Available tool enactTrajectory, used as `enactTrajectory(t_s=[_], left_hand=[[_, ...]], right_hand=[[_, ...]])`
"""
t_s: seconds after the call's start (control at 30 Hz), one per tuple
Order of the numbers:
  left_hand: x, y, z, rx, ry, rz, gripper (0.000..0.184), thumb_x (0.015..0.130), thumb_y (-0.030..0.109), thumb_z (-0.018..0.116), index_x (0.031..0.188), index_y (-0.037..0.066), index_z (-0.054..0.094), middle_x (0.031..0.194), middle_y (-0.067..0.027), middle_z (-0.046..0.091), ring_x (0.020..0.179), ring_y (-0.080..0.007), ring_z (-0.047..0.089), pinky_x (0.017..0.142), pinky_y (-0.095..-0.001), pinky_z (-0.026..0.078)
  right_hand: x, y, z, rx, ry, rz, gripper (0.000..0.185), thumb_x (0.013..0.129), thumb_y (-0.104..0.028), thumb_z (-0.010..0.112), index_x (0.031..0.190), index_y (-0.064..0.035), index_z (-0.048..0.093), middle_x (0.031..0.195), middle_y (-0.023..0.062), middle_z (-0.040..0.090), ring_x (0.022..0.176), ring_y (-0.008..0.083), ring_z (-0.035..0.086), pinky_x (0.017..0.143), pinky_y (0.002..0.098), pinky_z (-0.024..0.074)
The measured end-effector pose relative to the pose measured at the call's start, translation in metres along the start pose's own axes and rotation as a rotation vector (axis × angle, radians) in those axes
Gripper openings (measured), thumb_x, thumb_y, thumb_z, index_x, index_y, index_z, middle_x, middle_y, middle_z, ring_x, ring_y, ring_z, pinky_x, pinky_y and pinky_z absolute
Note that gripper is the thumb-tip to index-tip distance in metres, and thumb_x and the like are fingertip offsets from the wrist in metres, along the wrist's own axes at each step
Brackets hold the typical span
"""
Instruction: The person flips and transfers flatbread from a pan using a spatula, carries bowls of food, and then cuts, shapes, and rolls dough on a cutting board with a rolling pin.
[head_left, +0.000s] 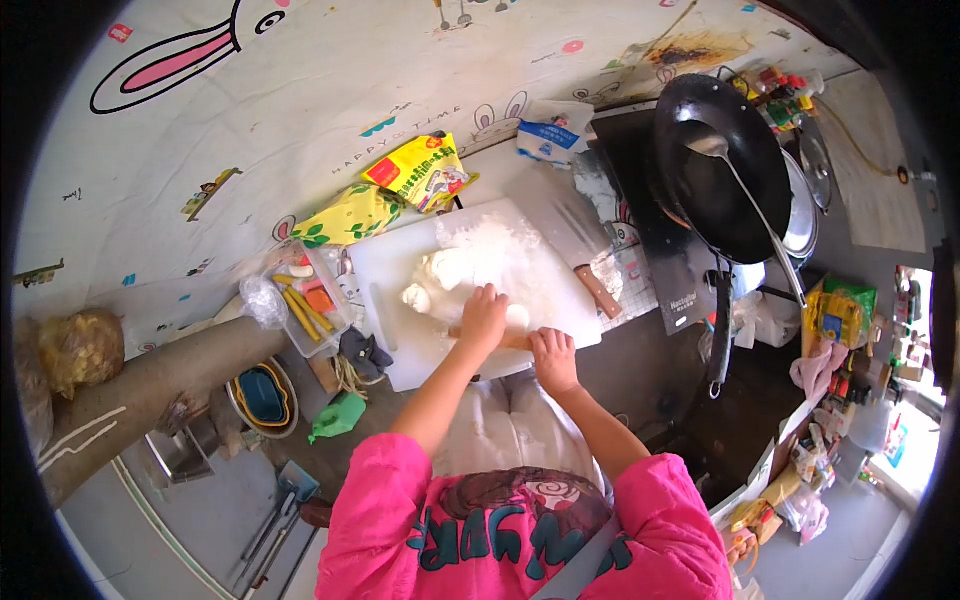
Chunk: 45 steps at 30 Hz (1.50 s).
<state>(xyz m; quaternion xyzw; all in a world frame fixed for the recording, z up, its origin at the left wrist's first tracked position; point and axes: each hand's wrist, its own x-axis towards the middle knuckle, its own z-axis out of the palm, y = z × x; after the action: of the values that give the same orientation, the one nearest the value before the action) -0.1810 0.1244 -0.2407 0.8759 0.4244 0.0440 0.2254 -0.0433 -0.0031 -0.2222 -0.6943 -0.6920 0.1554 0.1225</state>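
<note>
A wooden rolling pin [515, 342] lies across the near part of a white cutting board [385, 285]. My left hand [484, 318] rests over the pin's left part, its fingers curled down beyond it. My right hand [553, 358] is closed around the pin's right end. Just past the pin, beside my left fingers, is a small pale dough piece [517, 316]. Farther back on the board sit a larger lump of dough [448, 268] and a smaller one [416, 297], with loose flour [495, 235] spread behind them.
A cleaver [598, 290] lies at the board's right edge. Right of it, a black wok [715, 150] holds a metal spatula [708, 146]. Yellow packets [425, 172] stand against the wall behind. A clear container [315, 325] with yellow sticks sits left of the board.
</note>
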Motion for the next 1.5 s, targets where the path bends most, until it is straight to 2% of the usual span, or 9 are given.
enactTrajectory(t_s=[0.07, 0.17, 0.27, 0.37, 0.53, 0.97, 1.13, 1.3, 1.5], left_hand=[[-0.002, -0.001, -0.002, -0.029, -0.001, 0.070, 0.023, 0.077, 0.010, 0.058, 0.099, 0.008, 0.051, 0.088, -0.0132, 0.056, 0.083, -0.0326, 0.054, 0.069, -0.0415, 0.045], [-0.012, 0.009, -0.015, -0.499, -0.261, -0.407, 0.020, 0.078, 0.011, 0.058, 0.098, 0.009, 0.051, 0.095, -0.0151, 0.058, 0.088, -0.0371, 0.055, 0.071, -0.0444, 0.045], [-0.031, 0.003, -0.018, -0.480, -0.244, -0.549, 0.023, 0.080, 0.012, 0.057, 0.102, 0.006, 0.050, 0.105, -0.0187, 0.057, 0.098, -0.0393, 0.053, 0.077, -0.0472, 0.043], [-0.053, 0.007, -0.028, -0.225, 0.198, -0.327, 0.033, 0.080, 0.015, 0.059, 0.109, 0.002, 0.049, 0.111, -0.0200, 0.054, 0.103, -0.0385, 0.051, 0.084, -0.0459, 0.042], [-0.061, 0.016, -0.013, 0.013, 0.035, -0.199, 0.073, 0.081, 0.029, 0.062, 0.140, 0.003, 0.029, 0.148, -0.0119, 0.026, 0.137, -0.0275, 0.023, 0.109, -0.0485, 0.022], [0.020, -0.014, -0.015, 0.067, 0.116, -0.127, 0.071, 0.082, 0.025, 0.059, 0.142, 0.004, 0.026, 0.149, -0.0105, 0.023, 0.137, -0.0270, 0.022, 0.110, -0.0480, 0.017], [0.042, -0.022, -0.018, 0.094, 0.162, -0.126, 0.070, 0.082, 0.024, 0.058, 0.141, 0.003, 0.027, 0.148, -0.0109, 0.025, 0.137, -0.0280, 0.023, 0.109, -0.0476, 0.020], [0.004, -0.009, -0.011, 0.038, 0.104, -0.126, 0.070, 0.081, 0.024, 0.059, 0.140, 0.002, 0.029, 0.147, -0.0121, 0.026, 0.136, -0.0277, 0.025, 0.109, -0.0463, 0.022], [-0.058, 0.014, -0.001, -0.022, 0.035, -0.163, 0.070, 0.081, 0.025, 0.060, 0.139, 0.000, 0.030, 0.145, -0.0159, 0.029, 0.135, -0.0291, 0.027, 0.108, -0.0441, 0.024]], right_hand=[[-0.004, -0.002, -0.003, -0.022, -0.002, -0.083, 0.030, 0.076, -0.012, 0.053, 0.106, -0.0085, 0.055, 0.104, 0.0057, 0.052, 0.098, 0.0233, 0.051, 0.086, 0.0391, 0.0367], [-0.009, -0.005, -0.009, -0.004, -0.059, -0.141, 0.029, 0.076, -0.012, 0.052, 0.105, -0.0085, 0.056, 0.103, 0.0057, 0.052, 0.098, 0.0231, 0.051, 0.086, 0.0390, 0.0370], [-0.010, 0.000, -0.009, -0.008, -0.062, -0.148, 0.029, 0.077, -0.012, 0.052, 0.106, -0.0083, 0.056, 0.102, 0.0057, 0.053, 0.098, 0.0233, 0.051, 0.086, 0.0393, 0.0370], [-0.004, 0.009, -0.010, -0.003, -0.056, -0.134, 0.030, 0.078, -0.012, 0.052, 0.107, -0.0080, 0.055, 0.103, 0.0062, 0.053, 0.099, 0.0230, 0.051, 0.087, 0.0395, 0.0365], [0.022, 0.016, -0.014, 0.032, -0.079, -0.088, 0.032, 0.078, -0.019, 0.059, 0.107, -0.0070, 0.053, 0.103, 0.0075, 0.053, 0.100, 0.0243, 0.050, 0.089, 0.0404, 0.0352], [0.118, 0.045, -0.007, -0.018, 0.048, -0.058, 0.023, 0.075, -0.022, 0.057, 0.093, -0.0088, 0.052, 0.104, 0.0081, 0.052, 0.101, 0.0256, 0.048, 0.088, 0.0416, 0.0336], [0.141, 0.048, -0.007, -0.032, 0.083, 0.031, 0.029, 0.079, -0.024, 0.057, 0.103, -0.0078, 0.052, 0.109, 0.0084, 0.050, 0.103, 0.0260, 0.047, 0.091, 0.0441, 0.0320], [0.097, 0.034, -0.008, -0.137, 0.024, 0.022, 0.047, 0.075, -0.033, 0.063, 0.112, -0.0064, 0.050, 0.116, 0.0101, 0.049, 0.111, 0.0252, 0.045, 0.094, 0.0448, 0.0303], [0.023, 0.015, 0.002, 0.013, -0.046, -0.005, 0.045, 0.076, -0.032, 0.062, 0.112, -0.0067, 0.050, 0.114, 0.0088, 0.051, 0.109, 0.0249, 0.047, 0.093, 0.0426, 0.0317]])
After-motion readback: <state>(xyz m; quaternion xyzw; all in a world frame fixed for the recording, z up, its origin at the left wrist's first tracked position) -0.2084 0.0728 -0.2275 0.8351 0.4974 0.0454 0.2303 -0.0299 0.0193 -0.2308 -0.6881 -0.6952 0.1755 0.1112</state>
